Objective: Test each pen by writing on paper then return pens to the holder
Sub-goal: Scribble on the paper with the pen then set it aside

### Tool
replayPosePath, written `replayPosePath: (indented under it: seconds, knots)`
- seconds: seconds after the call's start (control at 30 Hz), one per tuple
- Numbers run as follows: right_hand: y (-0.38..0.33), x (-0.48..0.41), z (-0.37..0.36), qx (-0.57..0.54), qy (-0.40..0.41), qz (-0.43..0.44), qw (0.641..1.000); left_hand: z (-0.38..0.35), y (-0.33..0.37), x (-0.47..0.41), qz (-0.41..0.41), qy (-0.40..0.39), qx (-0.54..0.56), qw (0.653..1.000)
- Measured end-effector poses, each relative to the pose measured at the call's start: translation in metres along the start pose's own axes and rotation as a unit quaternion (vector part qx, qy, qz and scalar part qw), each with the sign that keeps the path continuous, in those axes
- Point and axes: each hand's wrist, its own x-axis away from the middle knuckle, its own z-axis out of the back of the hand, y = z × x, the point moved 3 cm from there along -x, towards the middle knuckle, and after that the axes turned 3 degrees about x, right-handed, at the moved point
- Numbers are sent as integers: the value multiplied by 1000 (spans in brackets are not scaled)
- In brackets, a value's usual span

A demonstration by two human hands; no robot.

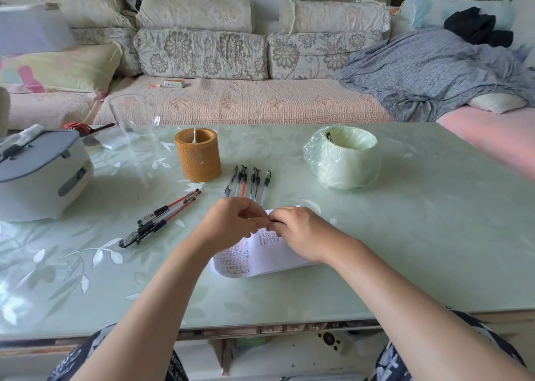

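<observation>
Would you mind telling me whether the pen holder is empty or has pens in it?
Apparently empty: no pen sticks out of the holder; the pens lie beside it on the table.

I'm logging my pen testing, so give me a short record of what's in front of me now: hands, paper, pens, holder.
paper: white written-on paper sheet, partly under the hands
hands: left hand and right hand meet above it, fingers pinching a small dark pen, mostly hidden
left pens: black and red pens bundled, lying diagonally
far pens: row of clear-barrelled pens beyond the hands
holder: brown cylindrical holder, no pens sticking out
</observation>
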Motion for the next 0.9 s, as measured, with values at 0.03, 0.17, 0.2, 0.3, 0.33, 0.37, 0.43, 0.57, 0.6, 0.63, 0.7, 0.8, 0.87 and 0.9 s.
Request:
replayPosePath:
  seconds: [0.03, 0.17, 0.2, 0.3, 0.33, 0.37, 0.43, 0.57, 0.6, 0.63, 0.7, 0.8, 0.87, 0.9]
  knots:
    - [2, -1, 1, 12, 4, -5, 1000, -1, 0, -2, 2, -4, 5, 1000]
    - [3, -2, 9, 114, 40, -8, 993, -4, 0, -8, -1, -2, 4, 1000]
    - [2, -3, 11, 124, 46, -13, 991, -4, -1, -9, 0, 4, 6, 1000]
    - [4, -5, 15, 89, 37, -35, 995, 0, -3, -10, 2, 24, 6, 1000]
    - [5, -5, 14, 74, 23, -39, 996, 1, -4, -11, 0, 22, 4, 1000]
    - [6, -6, 13, 64, 8, -42, 997, 1, -5, -12, -3, 17, -3, 1000]
    - [12, -6, 6, 53, -13, -53, 997, -2, -7, -14, -13, 7, -25, 1000]
    - [24, -4, 1, -29, -12, -68, 997, -4, -13, -15, -20, 17, -122, 992]
    - [25, -4, 3, -55, -4, -70, 996, -3, -15, -15, -19, 14, -141, 990]
    - [26, -4, 5, -76, 7, -74, 994, -3, -16, -15, -21, 4, -163, 986]
    - [30, -4, 6, -132, 24, -92, 987, -6, -19, -14, -24, -24, -208, 977]
    - [36, -3, 0, -292, 25, -133, 947, -12, -21, -14, -23, -42, -256, 965]
    - [40, -2, -2, -380, 25, -140, 914, -15, -22, -15, -35, -42, -272, 961]
    - [44, -2, -3, -392, 28, -136, 909, -16, -23, -15, -40, -45, -277, 959]
